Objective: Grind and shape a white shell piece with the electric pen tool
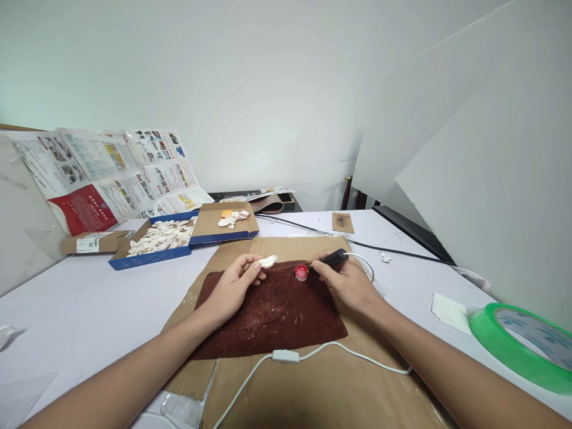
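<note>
Between the thumb and fingers of my left hand (239, 283) is a white seashell piece (269, 261), held above the brown cloth (286, 316). My right hand (346, 280) grips a black corded pen tool (333, 257), and a white cable runs from its back end. The tool's tip is at a small round red container (301, 273) near the far edge of the cloth; I cannot tell whether they touch. Whitish crumbs are scattered over the cloth. Under it lies a flattened cardboard sheet (322, 393).
A blue box (152, 262) full of shell pieces stands left, with more shells on its cardboard lid (208, 223). An inline switch (286, 356) sits on a white cable in front. Green tape (496, 351) lies right, near folded white paper (449, 313). A black cable (370, 244) crosses behind.
</note>
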The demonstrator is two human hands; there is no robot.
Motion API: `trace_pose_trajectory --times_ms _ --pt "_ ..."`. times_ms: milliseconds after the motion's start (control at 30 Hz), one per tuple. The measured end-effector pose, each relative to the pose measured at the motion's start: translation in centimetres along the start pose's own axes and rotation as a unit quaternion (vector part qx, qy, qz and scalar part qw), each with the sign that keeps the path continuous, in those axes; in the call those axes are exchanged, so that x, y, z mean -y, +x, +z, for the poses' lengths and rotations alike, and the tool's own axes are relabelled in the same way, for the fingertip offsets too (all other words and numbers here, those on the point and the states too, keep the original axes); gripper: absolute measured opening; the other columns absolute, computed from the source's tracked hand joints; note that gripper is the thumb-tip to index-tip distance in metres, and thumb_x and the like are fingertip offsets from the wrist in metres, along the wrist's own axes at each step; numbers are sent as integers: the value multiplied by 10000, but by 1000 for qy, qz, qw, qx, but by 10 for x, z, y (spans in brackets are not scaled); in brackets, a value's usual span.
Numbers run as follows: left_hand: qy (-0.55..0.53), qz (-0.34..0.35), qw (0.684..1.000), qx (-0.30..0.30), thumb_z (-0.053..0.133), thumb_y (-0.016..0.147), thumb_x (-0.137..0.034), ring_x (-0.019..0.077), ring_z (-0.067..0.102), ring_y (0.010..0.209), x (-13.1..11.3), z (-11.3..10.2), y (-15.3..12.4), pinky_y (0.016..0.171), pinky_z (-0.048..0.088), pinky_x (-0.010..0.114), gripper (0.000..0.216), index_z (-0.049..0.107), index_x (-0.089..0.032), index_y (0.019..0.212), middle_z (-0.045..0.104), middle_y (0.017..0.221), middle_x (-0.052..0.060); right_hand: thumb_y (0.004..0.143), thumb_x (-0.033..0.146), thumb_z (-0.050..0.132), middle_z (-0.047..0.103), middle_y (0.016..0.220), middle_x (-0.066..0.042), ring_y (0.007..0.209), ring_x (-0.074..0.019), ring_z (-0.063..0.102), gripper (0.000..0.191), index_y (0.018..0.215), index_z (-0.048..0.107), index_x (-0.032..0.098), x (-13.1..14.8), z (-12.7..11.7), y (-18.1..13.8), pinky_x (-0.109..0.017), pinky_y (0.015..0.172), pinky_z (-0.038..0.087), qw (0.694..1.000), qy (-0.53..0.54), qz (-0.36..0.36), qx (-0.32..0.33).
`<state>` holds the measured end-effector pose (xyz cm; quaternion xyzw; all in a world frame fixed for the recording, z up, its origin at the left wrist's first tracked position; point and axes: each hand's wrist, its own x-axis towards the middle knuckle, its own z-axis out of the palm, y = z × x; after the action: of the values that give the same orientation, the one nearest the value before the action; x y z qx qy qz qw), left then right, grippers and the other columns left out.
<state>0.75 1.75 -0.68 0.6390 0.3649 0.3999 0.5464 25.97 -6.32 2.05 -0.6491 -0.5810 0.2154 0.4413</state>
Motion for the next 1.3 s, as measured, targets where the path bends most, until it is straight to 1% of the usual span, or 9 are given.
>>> trace_pose_trajectory --times_ms 200,400,500,633,800,933,1133,1300 --pt "6 -2 1000 -2 739 839 -663 208 669 925 -1 0 0 884 515 357 549 666 -187 1104 715 942 48 911 517 587 792 945 -49 889 -270 721 318 889 758 250 1 0 0 -401 820 543 1000 1 7 7" --pt "8 -5 1000 -4 736 834 -664 209 669 919 -2 0 -1 889 516 360 554 663 -187 1105 714 931 46 904 513 588 798 912 -45 870 -276 720 317 863 766 254 3 -1 -1 -414 839 537 1000 -21 0 -7" --pt "9 -1 1000 0 738 840 -655 211 672 929 -2 0 -1 886 518 357 539 670 -189 1103 718 952 51 894 530 592 801 922 -47 895 -282 725 329 873 763 249 3 -2 -1 -419 863 535 1000 -12 -6 -9" --pt "12 3 1000 5 736 855 -642 211 671 931 -2 0 -2 885 522 358 521 679 -190 1108 720 965 54 888 536 586 805 968 -53 945 -295 727 331 885 763 257 4 -2 -1 -432 894 530 1000 -11 2 -7" --pt "11 1 1000 11 735 844 -674 208 661 931 -3 0 -2 902 521 362 558 676 -188 1111 713 989 58 884 519 585 809 989 -47 1005 -307 727 305 880 760 269 6 -2 -1 -453 934 530 1000 -19 10 -13" --pt "12 1 1000 12 732 839 -698 211 658 925 -3 0 -3 904 517 368 578 672 -191 1109 713 967 57 900 502 583 816 1015 -50 1042 -323 732 293 875 763 273 7 -3 -1 -468 940 533 999 -29 6 -14" --pt "23 5 1000 18 701 869 -694 212 654 920 -2 -1 -4 922 507 374 568 667 -190 1129 721 971 62 911 477 577 825 1015 -56 1029 -324 737 287 865 767 268 6 -4 -1 -453 926 537 999 -39 -17 -17" --pt "34 7 999 32 682 879 -700 214 653 942 -3 -1 -4 943 508 378 586 657 -179 1145 714 1002 65 930 471 553 828 999 -38 1011 -308 743 295 889 763 267 8 -4 -2 -459 986 508 998 -60 -17 -8"
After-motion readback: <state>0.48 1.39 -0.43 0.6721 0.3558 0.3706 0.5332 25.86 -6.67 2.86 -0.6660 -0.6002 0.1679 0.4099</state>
